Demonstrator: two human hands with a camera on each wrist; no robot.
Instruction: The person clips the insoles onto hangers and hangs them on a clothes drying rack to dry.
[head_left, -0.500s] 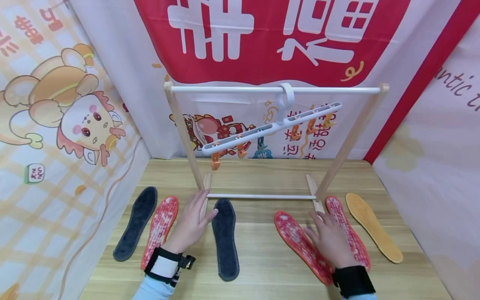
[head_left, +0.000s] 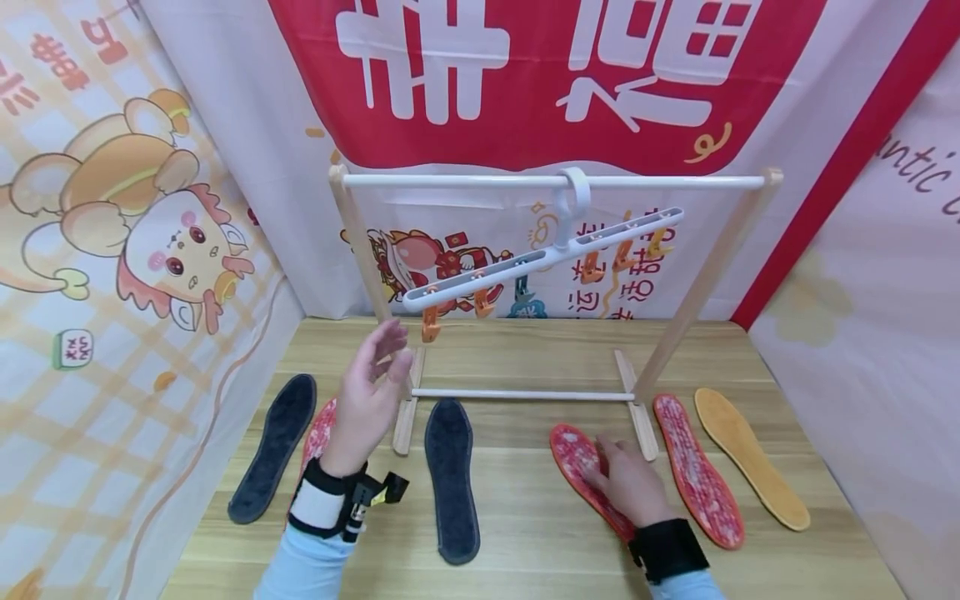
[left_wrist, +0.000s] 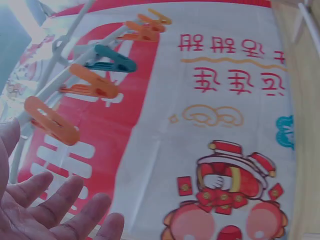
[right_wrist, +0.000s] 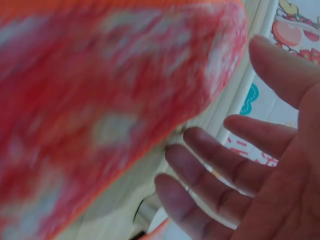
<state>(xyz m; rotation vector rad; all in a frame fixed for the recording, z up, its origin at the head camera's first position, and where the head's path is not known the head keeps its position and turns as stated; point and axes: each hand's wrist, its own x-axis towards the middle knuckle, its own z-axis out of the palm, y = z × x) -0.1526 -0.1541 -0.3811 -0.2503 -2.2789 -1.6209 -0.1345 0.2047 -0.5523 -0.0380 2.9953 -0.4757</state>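
Observation:
My left hand (head_left: 367, 404) is raised by the rack's left post, its fingers loosely bent and holding nothing. Close to it, an orange clip (head_left: 430, 325) hangs from the left end of the white hanger (head_left: 517, 265); the left wrist view shows that clip (left_wrist: 52, 122) just above the fingers. Over the right edge of a red patterned insole (head_left: 577, 458) is my right hand (head_left: 633, 483), covering part of it. In the right wrist view, its fingers (right_wrist: 200, 165) are extended beside the insole's orange edge (right_wrist: 125, 172), not curled round it.
The hanger hooks over the top bar (head_left: 450, 181) of a wooden rack, with more orange, yellow and teal clips. Dark insoles (head_left: 450, 483) (head_left: 273, 450), another red insole (head_left: 701, 475) and a tan insole (head_left: 750, 458) lie on the table (head_left: 517, 517). Another red insole (head_left: 321, 429) is partly behind my left arm.
My left hand has lifted from the rack's left foot toward the hanger's left end. My right hand has left the rack's right foot and moved left onto the red insole.

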